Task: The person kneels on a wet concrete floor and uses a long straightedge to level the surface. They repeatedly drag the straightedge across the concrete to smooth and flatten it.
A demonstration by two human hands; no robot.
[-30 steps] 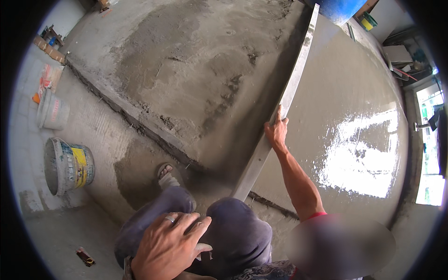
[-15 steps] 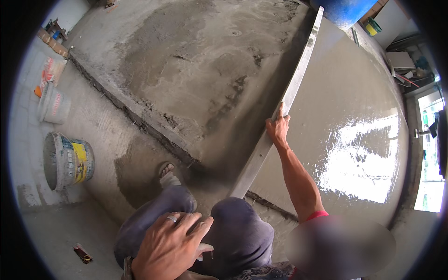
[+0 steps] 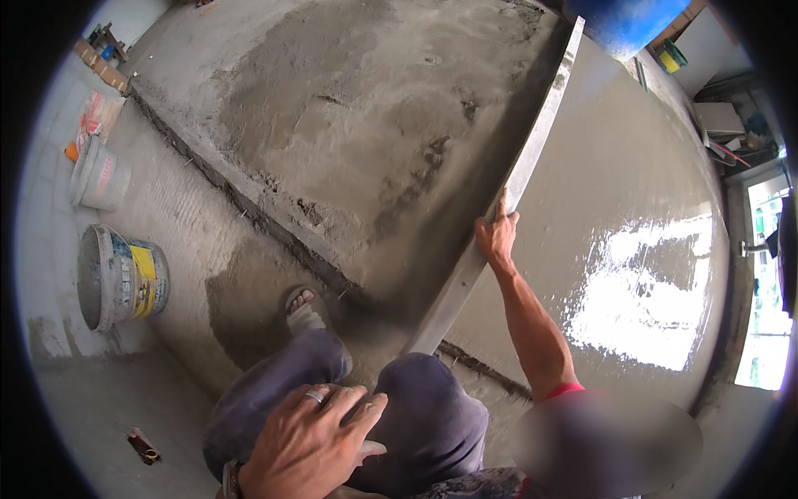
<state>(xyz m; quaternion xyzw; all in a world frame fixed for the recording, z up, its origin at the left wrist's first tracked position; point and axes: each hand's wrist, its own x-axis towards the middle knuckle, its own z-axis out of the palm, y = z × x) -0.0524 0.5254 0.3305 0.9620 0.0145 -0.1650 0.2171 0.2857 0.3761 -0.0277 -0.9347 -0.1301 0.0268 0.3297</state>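
A long pale straightedge (image 3: 532, 158) stretches from beside my knees to the far right, lying along the line between rough wet mortar (image 3: 366, 125) and a smooth, shiny wet screed (image 3: 598, 183). My right hand (image 3: 499, 234) grips it near the middle, index finger laid along its side and the thumb on the left. Part of that grip is hidden behind the hand. My left hand (image 3: 312, 437), wearing a ring, hovers over my knees (image 3: 428, 412) with loosely bent, spread fingers and nothing in it.
At the left stand a bucket with a yellow label (image 3: 125, 279), a pale bucket (image 3: 101, 175) and a bag (image 3: 100, 115). A mortar edge (image 3: 241, 200) runs diagonally past my sandalled foot (image 3: 302, 301). A blue barrel (image 3: 623, 25) stands far right. Boards (image 3: 719, 119) lie by the right wall.
The view has shifted slightly. My left hand has moved a little right, its fingers slightly straighter. My right hand keeps its place on the straightedge.
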